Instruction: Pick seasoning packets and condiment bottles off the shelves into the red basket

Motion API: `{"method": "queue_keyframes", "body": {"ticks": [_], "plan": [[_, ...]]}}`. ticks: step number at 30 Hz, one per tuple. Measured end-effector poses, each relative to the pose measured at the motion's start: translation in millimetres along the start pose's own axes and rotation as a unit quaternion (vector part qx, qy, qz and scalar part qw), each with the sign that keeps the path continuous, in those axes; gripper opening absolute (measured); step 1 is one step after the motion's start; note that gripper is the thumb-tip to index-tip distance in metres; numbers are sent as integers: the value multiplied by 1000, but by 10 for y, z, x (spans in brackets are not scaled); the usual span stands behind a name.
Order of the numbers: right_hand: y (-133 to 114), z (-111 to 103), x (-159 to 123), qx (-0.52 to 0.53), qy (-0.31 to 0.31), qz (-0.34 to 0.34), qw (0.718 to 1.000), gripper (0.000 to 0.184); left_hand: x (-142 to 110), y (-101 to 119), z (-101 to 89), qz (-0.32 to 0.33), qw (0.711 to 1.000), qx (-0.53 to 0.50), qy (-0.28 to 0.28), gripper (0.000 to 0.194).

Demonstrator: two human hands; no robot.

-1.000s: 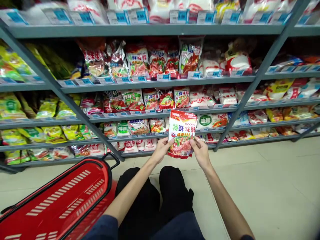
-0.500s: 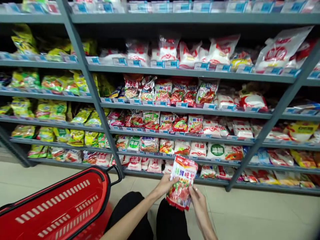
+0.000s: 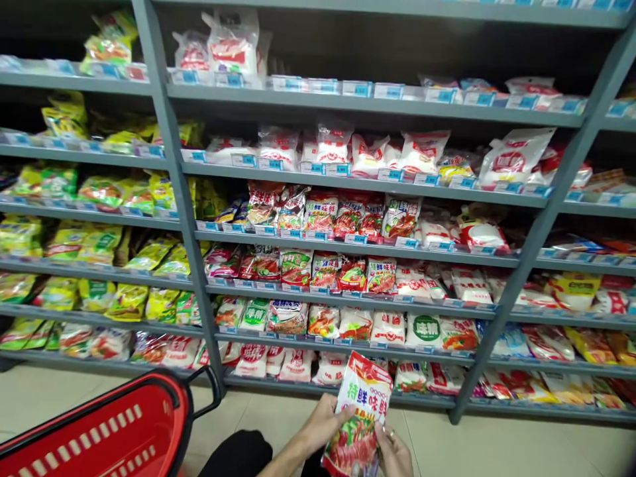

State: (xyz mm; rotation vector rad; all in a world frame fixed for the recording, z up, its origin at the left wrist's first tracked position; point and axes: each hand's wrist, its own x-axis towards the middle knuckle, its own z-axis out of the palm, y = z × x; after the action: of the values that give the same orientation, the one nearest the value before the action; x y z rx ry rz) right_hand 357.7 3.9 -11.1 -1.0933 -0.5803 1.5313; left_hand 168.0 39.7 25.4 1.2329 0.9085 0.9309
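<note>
A red and white seasoning packet [image 3: 362,411] with Chinese lettering and a food picture is held upright in front of the shelves, low in the view. My left hand [image 3: 325,419] grips its left edge, the thumb lying across the front. On the lower right edge, my right hand [image 3: 393,454] pinches the packet with its thumb in front; a ring shows on one finger. The fingers behind the packet are hidden. Similar packets [image 3: 325,271] stand on the shelves beyond it.
A red shopping basket [image 3: 99,430] with a black rim and handle stands on the tiled floor at the left. Grey shelving [image 3: 348,248] spans the view, with yellow packets [image 3: 102,245] at left and white bags [image 3: 511,159] at upper right. My dark-clothed knee [image 3: 238,454] shows below.
The view has tilted up, so shelves, basket and hands sit lower in the picture and more of the top shelf shows. Both hands keep hold of the seasoning packet.
</note>
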Motion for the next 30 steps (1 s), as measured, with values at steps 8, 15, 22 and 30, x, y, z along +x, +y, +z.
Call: {"method": "queue_keyframes", "body": {"ticks": [8, 15, 22, 30], "plan": [[-183, 416, -32, -229, -134, -178, 948, 98, 105, 423, -246, 50, 985, 7, 167, 69], [-286, 780, 123, -386, -201, -276, 857, 69, -28, 653, -795, 57, 991, 31, 116, 73], [-1347, 1744, 824, -444, -198, -461, 742, 90, 723, 1861, -1258, 171, 979, 28, 102, 62], [-1023, 1557, 714, -236, -90, -461, 851, 76, 1299, 1923, -1763, 291, 850, 372, 233, 28]]}}
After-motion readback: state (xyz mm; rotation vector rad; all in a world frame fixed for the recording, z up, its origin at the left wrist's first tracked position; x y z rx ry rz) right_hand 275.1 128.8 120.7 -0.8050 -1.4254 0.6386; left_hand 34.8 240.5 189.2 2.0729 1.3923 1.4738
